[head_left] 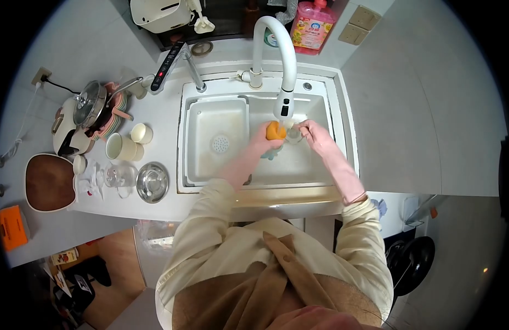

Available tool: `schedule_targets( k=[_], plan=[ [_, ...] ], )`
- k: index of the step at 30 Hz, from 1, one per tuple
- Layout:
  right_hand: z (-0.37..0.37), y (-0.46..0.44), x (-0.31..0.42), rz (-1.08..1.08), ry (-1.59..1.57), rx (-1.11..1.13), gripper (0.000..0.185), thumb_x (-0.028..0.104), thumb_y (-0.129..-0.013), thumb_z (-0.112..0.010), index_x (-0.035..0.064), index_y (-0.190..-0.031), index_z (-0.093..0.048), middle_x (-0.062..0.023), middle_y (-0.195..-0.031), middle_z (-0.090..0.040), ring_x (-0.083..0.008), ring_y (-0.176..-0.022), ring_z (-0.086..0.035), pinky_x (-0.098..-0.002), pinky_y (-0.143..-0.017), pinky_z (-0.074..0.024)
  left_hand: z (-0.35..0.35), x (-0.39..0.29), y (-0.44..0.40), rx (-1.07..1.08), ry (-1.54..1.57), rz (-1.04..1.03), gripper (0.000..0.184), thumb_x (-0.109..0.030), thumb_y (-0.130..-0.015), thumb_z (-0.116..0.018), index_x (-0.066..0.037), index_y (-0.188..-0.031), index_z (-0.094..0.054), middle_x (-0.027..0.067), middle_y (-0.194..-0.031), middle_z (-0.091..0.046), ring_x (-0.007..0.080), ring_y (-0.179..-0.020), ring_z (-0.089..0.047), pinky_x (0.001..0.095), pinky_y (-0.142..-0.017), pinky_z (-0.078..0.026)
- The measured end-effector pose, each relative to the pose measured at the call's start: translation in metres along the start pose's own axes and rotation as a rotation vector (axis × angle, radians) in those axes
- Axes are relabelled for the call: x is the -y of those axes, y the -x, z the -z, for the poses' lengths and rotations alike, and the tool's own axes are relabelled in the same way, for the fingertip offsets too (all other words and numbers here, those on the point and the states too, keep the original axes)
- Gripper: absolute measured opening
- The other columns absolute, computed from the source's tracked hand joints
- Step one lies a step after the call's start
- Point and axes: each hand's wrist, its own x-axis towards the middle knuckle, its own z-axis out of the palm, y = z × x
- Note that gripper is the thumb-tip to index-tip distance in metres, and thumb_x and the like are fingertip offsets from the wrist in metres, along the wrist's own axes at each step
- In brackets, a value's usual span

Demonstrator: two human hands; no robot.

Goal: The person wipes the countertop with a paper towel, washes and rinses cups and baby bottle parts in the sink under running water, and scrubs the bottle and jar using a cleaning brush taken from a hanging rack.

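In the right sink basin point(315, 168), my left hand point(261, 140) is closed around a rounded orange object point(276, 131); its exact kind is hard to make out. My right hand point(315, 135) has its fingers bent together at the rim of a clear glass-like vessel point(294, 135), just right of the orange object. Both hands are below the spray head of the white faucet point(286, 102). What look like pink gloves cover my hands and forearms. Under my left hand a pale blue-green item point(271, 153) shows partly on the basin floor.
The left basin point(208, 159) has a round drain. Left on the counter stand cream cups point(120, 147), a metal bowl point(152, 182), a clear jar point(121, 175) and a lidded pan point(89, 105). A pink soap bottle point(312, 30) stands behind the sink.
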Motion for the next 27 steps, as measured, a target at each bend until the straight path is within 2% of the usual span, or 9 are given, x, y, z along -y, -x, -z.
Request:
schedule_targets(
  k=[1, 5, 9, 12, 16, 20, 21, 24, 27],
  plan=[
    [0.015, -0.006, 0.024, 0.205, 0.244, 0.105, 0.009, 0.010, -0.086, -0.057, 0.0079, -0.088, -0.065, -0.0100, -0.091, -0.066, -0.0219, -0.078, -0.062, -0.0319, -0.071, -0.0482, 0.001, 0.001, -0.001, 0.047, -0.089, -0.049, 0.068, -0.013, -0.072, -0.076, -0.005, -0.130, -0.042, 0.0082, -0.117, -0.056, 0.0169, -0.104, -0.056, 0.0312, -0.089, -0.047],
    [0.005, -0.032, 0.043, 0.328, 0.950, 0.260, 0.018, 0.005, -0.073, -0.060, 0.0169, -0.084, -0.067, -0.0057, -0.084, -0.066, -0.0314, -0.077, -0.059, -0.0353, -0.066, -0.0501, -0.003, 0.005, -0.009, 0.103, -0.094, -0.048, 0.072, -0.011, -0.069, -0.078, -0.005, -0.131, -0.041, 0.0081, -0.118, -0.055, 0.0163, -0.104, -0.056, 0.0314, -0.089, -0.047],
    [-0.018, -0.046, 0.028, 0.052, 0.773, 0.348, 0.013, 0.009, -0.074, -0.059, 0.0169, -0.080, -0.067, -0.0035, -0.084, -0.067, -0.0289, -0.074, -0.060, -0.0325, -0.067, -0.0504, 0.008, 0.015, -0.010, 0.147, -0.086, 0.009, 0.067, -0.013, -0.070, -0.077, -0.005, -0.129, -0.046, 0.0062, -0.111, -0.059, 0.0154, -0.099, -0.057, 0.0307, -0.085, -0.047],
    [-0.007, -0.044, 0.033, 0.038, 0.411, 0.172, 0.010, 0.006, -0.074, -0.058, 0.0120, -0.075, -0.066, -0.0078, -0.082, -0.065, -0.0300, -0.077, -0.061, -0.0312, -0.067, -0.0506, 0.007, -0.006, 0.003, 0.156, -0.014, 0.093, 0.063, -0.014, -0.072, -0.076, -0.005, -0.127, -0.048, 0.0047, -0.105, -0.061, 0.0141, -0.094, -0.058, 0.0300, -0.082, -0.048],
    [-0.022, -0.050, 0.017, 0.150, 0.782, 0.320, 0.019, 0.005, -0.074, -0.060, 0.0176, -0.082, -0.072, -0.0072, -0.083, -0.068, -0.0281, -0.075, -0.062, -0.0304, -0.067, -0.0517, 0.008, -0.005, 0.000, 0.108, -0.068, 0.030, 0.061, -0.012, -0.072, -0.076, -0.005, -0.126, -0.049, 0.0037, -0.102, -0.061, 0.0121, -0.090, -0.058, 0.0291, -0.079, -0.048],
    [-0.010, -0.045, 0.007, 0.230, 0.506, 0.070, 0.005, 0.011, -0.069, -0.066, 0.0134, -0.073, -0.067, -0.0118, -0.078, -0.064, -0.0310, -0.066, -0.056, -0.0316, -0.062, -0.0499, 0.004, -0.028, 0.013, 0.138, 0.030, 0.121, 0.056, -0.013, -0.074, -0.076, -0.005, -0.124, -0.051, 0.0033, -0.105, -0.060, 0.0125, -0.091, -0.058, 0.0282, -0.082, -0.047],
    [-0.011, -0.041, 0.012, 0.028, 0.684, 0.200, 0.007, 0.011, -0.069, -0.066, 0.0130, -0.075, -0.068, -0.0121, -0.079, -0.064, -0.0323, -0.064, -0.056, -0.0328, -0.060, -0.0505, 0.006, -0.023, 0.013, 0.149, 0.020, 0.109, 0.056, -0.014, -0.074, -0.076, -0.005, -0.123, -0.051, 0.0033, -0.105, -0.060, 0.0126, -0.090, -0.058, 0.0281, -0.082, -0.047],
    [-0.013, -0.039, 0.012, 0.259, 0.684, 0.212, 0.008, 0.010, -0.070, -0.066, 0.0125, -0.077, -0.069, -0.0131, -0.080, -0.064, -0.0334, -0.065, -0.056, -0.0315, -0.060, -0.0504, 0.006, -0.015, 0.003, 0.197, 0.010, 0.086, 0.056, -0.013, -0.073, -0.076, -0.005, -0.123, -0.051, 0.0035, -0.098, -0.061, 0.0125, -0.082, -0.058, 0.0276, -0.075, -0.048],
    [-0.026, -0.027, 0.016, 0.017, 0.112, -0.060, 0.010, 0.000, -0.077, -0.057, 0.0034, -0.075, -0.066, -0.0111, -0.078, -0.067, -0.0255, -0.064, -0.061, -0.0309, -0.060, -0.0504, 0.005, -0.021, 0.004, 0.200, 0.011, 0.093, 0.056, -0.013, -0.073, -0.076, -0.005, -0.122, -0.051, 0.0033, -0.093, -0.062, 0.0121, -0.076, -0.059, 0.0276, -0.070, -0.048]
  ],
)
